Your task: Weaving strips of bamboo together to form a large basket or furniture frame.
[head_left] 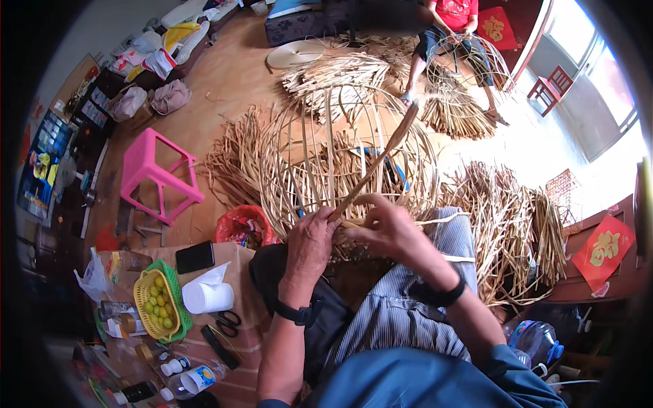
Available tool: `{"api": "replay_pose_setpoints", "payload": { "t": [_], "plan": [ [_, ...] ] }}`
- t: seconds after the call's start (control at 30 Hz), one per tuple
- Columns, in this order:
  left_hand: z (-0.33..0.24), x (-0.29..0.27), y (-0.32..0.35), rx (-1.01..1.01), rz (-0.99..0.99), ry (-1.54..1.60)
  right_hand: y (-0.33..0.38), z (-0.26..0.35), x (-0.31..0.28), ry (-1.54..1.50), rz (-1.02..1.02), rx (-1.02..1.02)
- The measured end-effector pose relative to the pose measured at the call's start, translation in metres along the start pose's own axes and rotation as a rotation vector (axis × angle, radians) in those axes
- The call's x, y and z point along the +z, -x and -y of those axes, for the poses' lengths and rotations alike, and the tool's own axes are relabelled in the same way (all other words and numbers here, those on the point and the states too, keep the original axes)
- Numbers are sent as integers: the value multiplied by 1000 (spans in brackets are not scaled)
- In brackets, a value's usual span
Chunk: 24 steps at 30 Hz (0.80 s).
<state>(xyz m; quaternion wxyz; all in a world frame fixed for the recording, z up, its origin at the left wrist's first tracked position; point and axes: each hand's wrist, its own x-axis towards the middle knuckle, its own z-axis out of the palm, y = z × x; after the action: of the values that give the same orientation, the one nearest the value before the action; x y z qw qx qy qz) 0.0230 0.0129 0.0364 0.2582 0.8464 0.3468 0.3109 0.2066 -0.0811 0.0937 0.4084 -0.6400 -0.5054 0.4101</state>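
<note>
In front of my knees stands a round, open woven frame (330, 143) of thin bent strips, its ribs curving upward. My left hand (311, 238) is closed at its near edge, around the lower end of a long, brown dried plant strip (381, 158) that slants up and to the right across the frame. Close beside it, my right hand (388, 228) has its fingers bent in a pinch on a pale strip at the same edge. Its fingertips partly hide what they grip. Another pale strip (442, 219) runs out to the right past my wrist.
Bundles of dried strips (503, 231) lie to the right, with more piles (337, 78) beyond. A pink stool (160, 173) and a red bin (245, 228) stand left. The side table holds a fruit basket (158, 306), scissors (228, 323) and bottles. Another person (454, 20) sits far off.
</note>
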Motion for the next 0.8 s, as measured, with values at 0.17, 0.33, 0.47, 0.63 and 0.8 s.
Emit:
{"api": "replay_pose_setpoints", "payload": {
  "t": [0.17,0.33,0.47,0.63,0.8],
  "plan": [
    [-4,0,-3,60,21,-75,-37,-1,29,-204,-80,-68],
    [-14,-3,-2,11,15,-117,-56,-6,9,-106,-149,-54],
    [-20,-3,-6,-77,42,-153,-73,4,-11,-328,25,8],
    [-25,1,-9,-70,-1,-220,-94,6,-4,189,-77,-373],
    [-28,-1,-13,-87,22,-223,-98,-4,14,432,-252,-449]
  ]
}}
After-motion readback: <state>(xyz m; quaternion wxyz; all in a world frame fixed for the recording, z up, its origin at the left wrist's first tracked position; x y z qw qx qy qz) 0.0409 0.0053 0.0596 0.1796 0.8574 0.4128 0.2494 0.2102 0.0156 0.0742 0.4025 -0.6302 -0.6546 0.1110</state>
